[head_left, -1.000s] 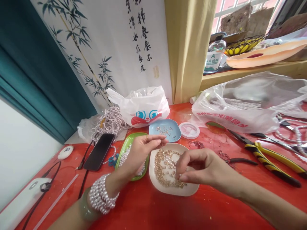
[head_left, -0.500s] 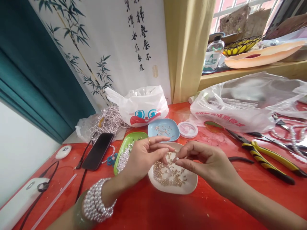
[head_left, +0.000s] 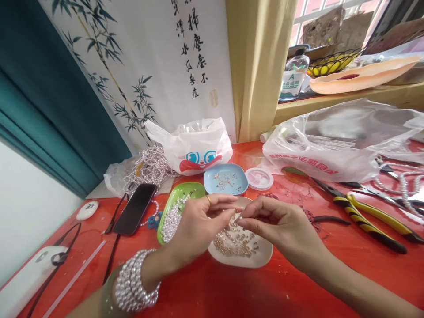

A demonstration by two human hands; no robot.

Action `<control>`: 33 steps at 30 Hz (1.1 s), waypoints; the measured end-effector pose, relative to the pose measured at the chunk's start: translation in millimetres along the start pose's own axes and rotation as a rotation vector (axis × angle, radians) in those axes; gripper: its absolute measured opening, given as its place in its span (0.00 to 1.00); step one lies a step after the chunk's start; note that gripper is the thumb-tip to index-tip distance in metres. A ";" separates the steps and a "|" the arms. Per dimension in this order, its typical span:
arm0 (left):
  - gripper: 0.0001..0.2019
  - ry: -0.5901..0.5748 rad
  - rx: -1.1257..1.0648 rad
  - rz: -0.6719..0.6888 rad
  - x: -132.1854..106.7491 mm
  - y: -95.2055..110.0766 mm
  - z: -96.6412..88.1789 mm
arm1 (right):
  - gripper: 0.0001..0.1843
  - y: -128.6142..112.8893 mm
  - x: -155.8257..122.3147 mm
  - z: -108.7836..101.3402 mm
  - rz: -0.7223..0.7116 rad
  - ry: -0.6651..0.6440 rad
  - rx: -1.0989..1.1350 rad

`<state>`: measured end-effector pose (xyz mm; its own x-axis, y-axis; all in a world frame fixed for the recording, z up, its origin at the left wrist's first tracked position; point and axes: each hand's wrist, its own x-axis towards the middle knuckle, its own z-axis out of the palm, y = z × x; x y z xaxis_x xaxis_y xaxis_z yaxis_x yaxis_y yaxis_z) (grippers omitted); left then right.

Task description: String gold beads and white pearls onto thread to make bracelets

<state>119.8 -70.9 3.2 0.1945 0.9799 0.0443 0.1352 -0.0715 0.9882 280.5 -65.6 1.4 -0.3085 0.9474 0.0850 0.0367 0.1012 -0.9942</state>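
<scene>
My left hand (head_left: pixel 205 223) is closed in a pinch above the cream dish (head_left: pixel 261 260); what its fingertips hold is too small to make out. Facing it, my right hand (head_left: pixel 274 218) pinches a small white bead (head_left: pixel 240 217) between thumb and forefinger. The two hands' fingertips nearly meet. Beneath them, small gold beads (head_left: pixel 243 248) lie loose in the dish. Left of my left hand, white pearl beads (head_left: pixel 171 224) fill part of a green tray (head_left: pixel 162 240). Several tiny metallic pieces (head_left: pixel 225 180) lie in a blue tray (head_left: pixel 243 187) behind the dish.
A phone (head_left: pixel 135 209) with cables and a pile of bead strings (head_left: pixel 150 165) lie to the left. Behind the trays stand a white plastic bag (head_left: pixel 205 148) and a round clear case (head_left: pixel 260 179). Yellow-black pliers (head_left: pixel 367 223) and a larger plastic bag (head_left: pixel 318 150) are on the right.
My right hand has shifted slightly left, bringing its bead closer to my left fingertips. My left hand has moved down a little, its fingers drawn closer together.
</scene>
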 end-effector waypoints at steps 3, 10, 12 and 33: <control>0.10 0.011 0.019 0.023 -1.3 -0.3 0.4 | 0.07 -1.8 0.4 0.7 0.038 0.009 0.043; 0.10 0.012 0.084 0.091 -0.8 -2.3 0.0 | 0.08 -3.4 0.1 1.2 0.096 -0.011 0.163; 0.10 0.012 0.087 0.093 -0.4 -1.8 -0.1 | 0.07 -2.1 -0.1 0.6 0.091 -0.013 0.169; 0.10 0.079 0.373 0.268 -1.7 -4.5 1.0 | 0.08 1.4 0.9 1.8 0.097 -0.037 0.196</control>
<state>119.9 -72.5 -1.4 0.1976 0.9278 0.3165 0.4333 -0.3723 0.8208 278.6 -65.2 0.0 -0.3473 0.9377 -0.0101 -0.1166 -0.0539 -0.9917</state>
